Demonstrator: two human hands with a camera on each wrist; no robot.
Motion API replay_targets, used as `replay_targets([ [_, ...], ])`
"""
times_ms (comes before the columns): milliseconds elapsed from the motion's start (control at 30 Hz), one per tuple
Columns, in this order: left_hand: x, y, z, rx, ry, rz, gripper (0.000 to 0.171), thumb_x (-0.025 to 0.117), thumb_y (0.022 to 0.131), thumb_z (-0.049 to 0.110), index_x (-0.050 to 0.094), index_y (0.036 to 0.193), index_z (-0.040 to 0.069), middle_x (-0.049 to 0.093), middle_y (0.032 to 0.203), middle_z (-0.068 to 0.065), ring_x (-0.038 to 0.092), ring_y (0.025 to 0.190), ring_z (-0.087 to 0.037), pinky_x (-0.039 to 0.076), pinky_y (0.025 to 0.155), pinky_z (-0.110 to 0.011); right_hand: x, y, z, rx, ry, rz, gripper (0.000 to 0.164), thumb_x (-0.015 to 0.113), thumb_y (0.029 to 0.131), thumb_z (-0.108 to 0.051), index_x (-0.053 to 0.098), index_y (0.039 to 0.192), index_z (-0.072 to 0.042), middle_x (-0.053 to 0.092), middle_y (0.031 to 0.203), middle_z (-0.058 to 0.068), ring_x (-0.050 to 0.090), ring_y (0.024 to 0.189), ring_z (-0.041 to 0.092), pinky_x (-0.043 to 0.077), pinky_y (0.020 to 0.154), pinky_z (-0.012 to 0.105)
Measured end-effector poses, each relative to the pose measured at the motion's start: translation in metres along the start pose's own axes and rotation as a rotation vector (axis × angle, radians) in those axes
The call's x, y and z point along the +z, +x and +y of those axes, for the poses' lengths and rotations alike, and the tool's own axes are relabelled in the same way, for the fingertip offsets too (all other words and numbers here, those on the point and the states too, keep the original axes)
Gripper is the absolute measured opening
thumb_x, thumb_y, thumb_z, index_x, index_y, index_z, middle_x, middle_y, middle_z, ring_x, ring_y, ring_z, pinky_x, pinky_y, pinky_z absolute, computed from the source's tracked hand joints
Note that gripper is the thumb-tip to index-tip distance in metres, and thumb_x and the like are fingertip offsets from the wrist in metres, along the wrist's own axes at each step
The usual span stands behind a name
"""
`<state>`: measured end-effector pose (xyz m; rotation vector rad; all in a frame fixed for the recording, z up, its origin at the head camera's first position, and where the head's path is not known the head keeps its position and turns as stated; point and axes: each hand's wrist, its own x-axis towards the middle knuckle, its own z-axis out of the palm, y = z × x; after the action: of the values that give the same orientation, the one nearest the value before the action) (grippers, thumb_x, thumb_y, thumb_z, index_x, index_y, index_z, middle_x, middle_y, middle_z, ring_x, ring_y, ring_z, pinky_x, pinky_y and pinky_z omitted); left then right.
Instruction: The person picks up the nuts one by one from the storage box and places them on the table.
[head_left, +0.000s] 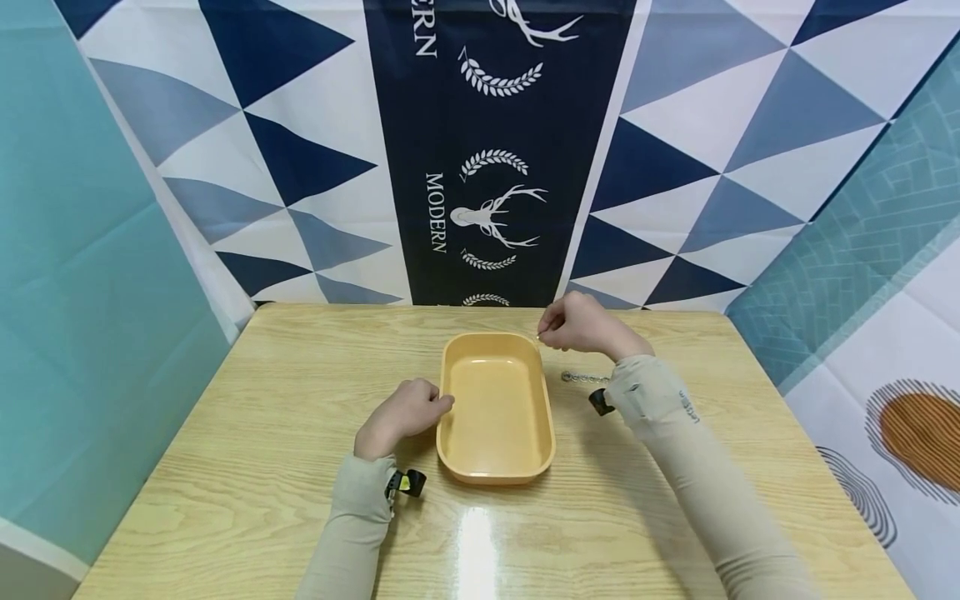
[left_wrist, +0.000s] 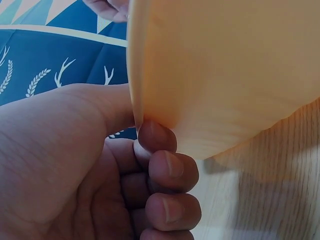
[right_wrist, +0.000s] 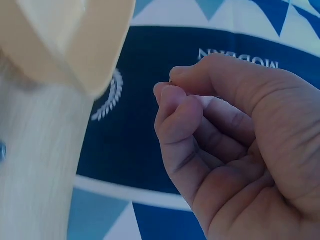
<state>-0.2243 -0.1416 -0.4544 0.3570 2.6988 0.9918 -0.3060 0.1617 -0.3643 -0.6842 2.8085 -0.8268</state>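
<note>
A yellow-orange rectangular tray (head_left: 495, 408) with rounded corners and raised walls stands on the wooden table. My left hand (head_left: 405, 414) pinches its left rim, thumb inside and curled fingers against the outer wall, as the left wrist view shows. Just off the tray's far right corner is my right hand (head_left: 588, 325), raised over the table. Its thumb and index fingertips press together on a tiny speck-like thing (right_wrist: 171, 82), too small to identify. A silvery chain (head_left: 585, 377) of round links lies right of the tray, partly hidden by the right forearm.
The wooden table (head_left: 300, 375) ends at a patterned cloth backdrop (head_left: 487, 125) just beyond the right hand. Teal cloth (head_left: 97, 250) hangs on the left side. Black wrist cameras sit on both sleeves, the left one (head_left: 411, 482) close to the tray.
</note>
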Motion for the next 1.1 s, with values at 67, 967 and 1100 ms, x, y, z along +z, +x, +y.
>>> replay_targets([
  [67,0.000,0.000,0.000,0.000,0.001,0.002,0.046,0.055,0.100,0.030,0.042,0.058,0.017,0.039,0.054,0.005,0.036,0.050,-0.011,0.031,0.051,-0.025,-0.006,-0.003,0.006,0.016,0.013,0.005,0.007,0.071,0.085,-0.007,0.076,0.089,-0.005,0.074,0.077,0.004,0.066,0.061,0.014,0.055,0.061,0.029],
  [967,0.002,0.001,-0.002,0.003,-0.019,-0.006,0.047,0.056,0.101,0.030,0.043,0.057,0.017,0.039,0.054,0.005,0.036,0.049,-0.011,0.031,0.051,-0.025,-0.010,-0.044,0.100,0.168,0.015,-0.040,0.013,0.065,0.092,-0.006,0.074,0.098,0.002,0.068,0.071,0.006,0.057,0.062,0.016,0.050,0.071,0.034],
  [1100,0.001,0.001,-0.002,0.002,-0.025,-0.006,0.047,0.056,0.101,0.030,0.043,0.058,0.017,0.040,0.054,0.005,0.036,0.049,-0.011,0.031,0.051,-0.025,-0.006,-0.051,0.109,0.192,0.002,-0.058,0.012,0.066,0.092,-0.006,0.074,0.095,0.001,0.064,0.067,0.003,0.054,0.060,0.015,0.048,0.071,0.034],
])
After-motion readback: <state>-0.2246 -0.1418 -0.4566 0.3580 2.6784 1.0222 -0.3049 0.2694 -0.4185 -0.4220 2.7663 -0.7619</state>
